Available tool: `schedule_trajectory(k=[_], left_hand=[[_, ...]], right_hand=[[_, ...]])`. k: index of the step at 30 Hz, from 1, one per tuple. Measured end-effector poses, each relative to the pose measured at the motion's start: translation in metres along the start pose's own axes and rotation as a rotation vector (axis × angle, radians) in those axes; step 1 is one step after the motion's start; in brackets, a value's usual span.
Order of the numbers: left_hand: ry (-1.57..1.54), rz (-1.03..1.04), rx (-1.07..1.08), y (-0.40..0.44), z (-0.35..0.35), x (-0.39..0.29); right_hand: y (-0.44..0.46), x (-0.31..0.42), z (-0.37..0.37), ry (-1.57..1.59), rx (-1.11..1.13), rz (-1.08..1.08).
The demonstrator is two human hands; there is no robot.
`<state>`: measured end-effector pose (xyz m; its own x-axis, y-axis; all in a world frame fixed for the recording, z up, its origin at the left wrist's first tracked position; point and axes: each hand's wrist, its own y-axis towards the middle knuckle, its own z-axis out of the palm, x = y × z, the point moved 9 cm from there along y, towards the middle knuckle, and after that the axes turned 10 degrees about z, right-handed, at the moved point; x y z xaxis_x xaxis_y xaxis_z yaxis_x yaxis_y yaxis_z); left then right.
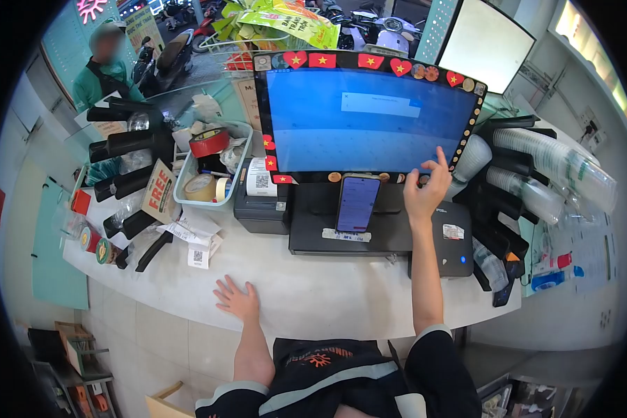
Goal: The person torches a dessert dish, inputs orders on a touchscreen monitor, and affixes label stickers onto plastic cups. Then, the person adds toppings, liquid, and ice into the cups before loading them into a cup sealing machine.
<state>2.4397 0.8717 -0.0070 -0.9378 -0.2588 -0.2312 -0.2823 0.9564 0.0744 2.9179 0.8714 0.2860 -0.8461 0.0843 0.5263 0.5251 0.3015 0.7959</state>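
Note:
My left hand [238,299] lies flat on the white counter [320,299] with its fingers spread, holding nothing. Raised at the lower right of a large monitor [355,125], my right hand [428,189] has its fingers apart and nothing in them. One finger points up at the screen; whether it touches the glass I cannot tell. The screen is blue with a pale dialog box near its top, and stickers line its black frame. A phone [358,203] stands upright below the monitor, against a black base [313,233].
A receipt printer [261,202] stands left of the monitor, beside a basket [223,203] of tape rolls. Paper slips [198,240] lie in front. Black cup holders flank both sides, with stacked plastic cups [536,150] at right. A person in green [104,80] is beyond the counter.

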Motion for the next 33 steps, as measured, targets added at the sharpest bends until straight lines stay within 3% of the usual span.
schedule_trajectory(k=[9, 17, 24, 27, 31, 33], left_hand=[[0.042, -0.002, 0.012, 0.001, -0.001, 0.0], [0.051, 0.004, 0.018, 0.001, -0.001, -0.001], [0.033, 0.03, -0.031, -0.002, -0.001, 0.0], [0.034, 0.025, -0.024, 0.0, -0.001, -0.001], [0.033, 0.018, -0.008, 0.0, 0.0, 0.0], [0.028, 0.015, -0.005, 0.001, -0.001, -0.001]], right_hand=[[-0.016, 0.035, 0.015, 0.047, 0.044, -0.157], [-0.024, 0.063, 0.038, -0.056, 0.218, -0.313], [-0.015, 0.036, 0.027, -0.004, 0.15, -0.158], [-0.028, 0.066, 0.038, 0.003, 0.299, -0.384], [-0.025, 0.071, 0.044, 0.014, 0.387, -0.344], [-0.016, 0.053, 0.031, 0.128, 0.247, -0.227]])
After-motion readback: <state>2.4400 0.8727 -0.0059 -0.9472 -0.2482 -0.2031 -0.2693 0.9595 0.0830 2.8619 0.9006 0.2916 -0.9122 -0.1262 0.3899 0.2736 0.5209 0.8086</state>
